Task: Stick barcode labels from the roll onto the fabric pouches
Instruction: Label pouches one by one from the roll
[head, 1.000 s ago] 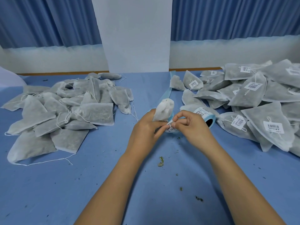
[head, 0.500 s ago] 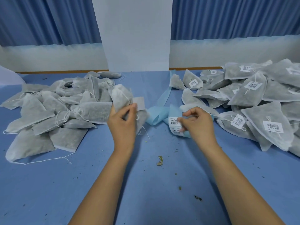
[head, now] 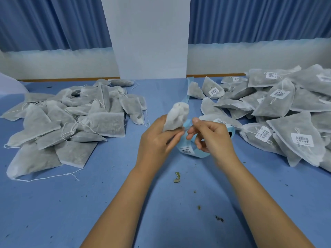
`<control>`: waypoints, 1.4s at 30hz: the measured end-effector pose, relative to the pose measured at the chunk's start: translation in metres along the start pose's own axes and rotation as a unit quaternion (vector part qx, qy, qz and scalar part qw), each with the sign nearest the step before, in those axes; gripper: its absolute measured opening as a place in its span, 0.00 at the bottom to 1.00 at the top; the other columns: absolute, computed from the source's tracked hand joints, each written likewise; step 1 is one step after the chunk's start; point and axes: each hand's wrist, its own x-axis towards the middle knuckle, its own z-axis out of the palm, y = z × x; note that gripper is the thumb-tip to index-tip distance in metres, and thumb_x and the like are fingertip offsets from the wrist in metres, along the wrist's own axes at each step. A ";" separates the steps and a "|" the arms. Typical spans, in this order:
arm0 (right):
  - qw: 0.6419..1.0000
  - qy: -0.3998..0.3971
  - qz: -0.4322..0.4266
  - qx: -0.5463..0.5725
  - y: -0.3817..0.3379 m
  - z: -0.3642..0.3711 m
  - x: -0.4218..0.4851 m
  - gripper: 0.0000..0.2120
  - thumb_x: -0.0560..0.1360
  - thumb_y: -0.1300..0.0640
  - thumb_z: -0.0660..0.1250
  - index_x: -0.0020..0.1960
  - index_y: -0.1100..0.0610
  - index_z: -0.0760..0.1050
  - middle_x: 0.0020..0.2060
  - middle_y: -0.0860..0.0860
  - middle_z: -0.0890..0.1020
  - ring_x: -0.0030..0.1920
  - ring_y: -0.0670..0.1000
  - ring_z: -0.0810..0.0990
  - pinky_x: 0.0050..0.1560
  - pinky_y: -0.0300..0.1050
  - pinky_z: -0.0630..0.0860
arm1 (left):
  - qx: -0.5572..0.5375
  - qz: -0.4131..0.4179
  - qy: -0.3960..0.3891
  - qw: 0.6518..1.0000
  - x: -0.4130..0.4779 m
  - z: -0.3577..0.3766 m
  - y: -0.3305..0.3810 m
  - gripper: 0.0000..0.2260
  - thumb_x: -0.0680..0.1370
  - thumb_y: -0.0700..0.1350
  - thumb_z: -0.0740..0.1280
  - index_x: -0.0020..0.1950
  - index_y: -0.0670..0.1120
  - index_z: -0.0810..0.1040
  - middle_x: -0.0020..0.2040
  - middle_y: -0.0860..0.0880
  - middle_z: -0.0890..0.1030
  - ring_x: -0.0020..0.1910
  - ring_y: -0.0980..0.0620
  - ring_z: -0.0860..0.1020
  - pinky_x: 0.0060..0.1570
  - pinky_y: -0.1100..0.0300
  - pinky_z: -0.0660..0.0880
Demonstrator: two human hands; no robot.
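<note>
My left hand [head: 157, 140] grips a small white fabric pouch [head: 176, 117] upright above the middle of the blue table [head: 107, 203]. Just right of it, my right hand [head: 213, 135] has curled fingers, and its thumb and forefinger pinch the pale blue label strip [head: 194, 152]. That strip loops down beneath both hands and carries a barcode label. The label roll [head: 230, 130] lies behind my right hand, partly hidden. Whether a label is peeled off cannot be told.
A heap of plain pouches [head: 71, 122] with loose drawstrings covers the left side. Pouches bearing barcode labels [head: 279, 111] are piled on the right. Dried herb crumbs [head: 177, 177] lie near the centre. A white pillar [head: 150, 42] and blue curtains stand behind.
My left hand took a pouch from the left heap and carried it right to the centre. My right hand stayed at the label strip, and both hands now meet over it.
</note>
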 end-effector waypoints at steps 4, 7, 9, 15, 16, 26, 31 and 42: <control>1.000 0.000 0.005 0.007 -0.002 0.000 -0.002 0.13 0.77 0.58 0.65 0.35 0.60 0.78 0.29 0.50 0.81 0.23 0.48 0.66 0.22 0.33 0.61 | 0.007 0.012 0.005 1.000 0.000 0.000 0.003 0.09 0.78 0.42 0.67 0.47 0.40 0.85 0.49 0.42 0.80 0.46 0.48 0.77 0.41 0.58 0.75; 1.000 -0.011 0.016 0.014 -0.002 -0.001 -0.002 0.13 0.77 0.60 0.66 0.34 0.61 0.77 0.31 0.51 0.81 0.24 0.47 0.66 0.21 0.34 0.60 | 0.013 0.003 0.006 1.000 0.000 0.000 0.000 0.09 0.78 0.44 0.68 0.48 0.41 0.85 0.49 0.42 0.80 0.46 0.47 0.78 0.39 0.55 0.76; 1.000 -0.017 0.021 0.014 0.000 -0.001 -0.001 0.12 0.76 0.62 0.65 0.34 0.61 0.76 0.30 0.51 0.80 0.24 0.47 0.66 0.22 0.34 0.60 | 0.011 -0.025 -0.005 1.000 0.001 -0.001 -0.001 0.11 0.76 0.48 0.69 0.51 0.41 0.85 0.52 0.43 0.79 0.49 0.47 0.78 0.42 0.54 0.77; 0.996 0.071 0.038 0.030 -0.001 -0.017 0.008 0.14 0.75 0.64 0.61 0.32 0.56 0.71 0.25 0.48 0.73 0.24 0.46 0.66 0.21 0.34 0.60 | -0.081 -0.152 0.017 0.985 0.003 -0.008 -0.007 0.09 0.74 0.44 0.71 0.53 0.44 0.85 0.53 0.54 0.74 0.53 0.63 0.72 0.54 0.74 0.68; 0.996 0.077 0.026 0.031 -0.002 -0.019 0.008 0.15 0.75 0.64 0.61 0.31 0.55 0.70 0.24 0.47 0.73 0.24 0.46 0.66 0.22 0.34 0.60 | -0.091 -0.177 0.032 0.980 0.003 -0.010 -0.008 0.08 0.75 0.41 0.71 0.53 0.46 0.84 0.53 0.56 0.73 0.52 0.67 0.71 0.54 0.76 0.67; 0.993 -0.027 -0.115 0.023 -0.001 -0.004 0.000 0.10 0.76 0.67 0.65 0.37 0.58 0.73 0.24 0.39 0.73 0.26 0.39 0.70 0.30 0.28 0.65 | -0.256 -0.310 0.009 0.916 0.012 -0.018 0.002 0.21 0.75 0.36 0.71 0.60 0.59 0.79 0.60 0.56 0.79 0.59 0.64 0.75 0.61 0.70 0.70; 0.986 -0.088 -0.140 0.026 0.000 0.005 -0.006 0.09 0.76 0.68 0.65 0.39 0.60 0.74 0.27 0.40 0.77 0.27 0.38 0.73 0.31 0.26 0.67 | -0.271 -0.295 -0.035 0.915 0.013 -0.018 0.006 0.27 0.70 0.32 0.68 0.64 0.55 0.76 0.64 0.55 0.78 0.63 0.60 0.74 0.62 0.64 0.70; 0.991 -0.065 -0.113 -0.035 0.009 0.009 -0.004 0.06 0.76 0.64 0.66 0.41 0.62 0.76 0.38 0.69 0.78 0.37 0.56 0.74 0.42 0.49 0.70 | -0.281 -0.230 -0.100 0.926 0.008 -0.015 0.006 0.30 0.70 0.34 0.76 0.66 0.57 0.74 0.60 0.48 0.77 0.57 0.64 0.74 0.55 0.73 0.68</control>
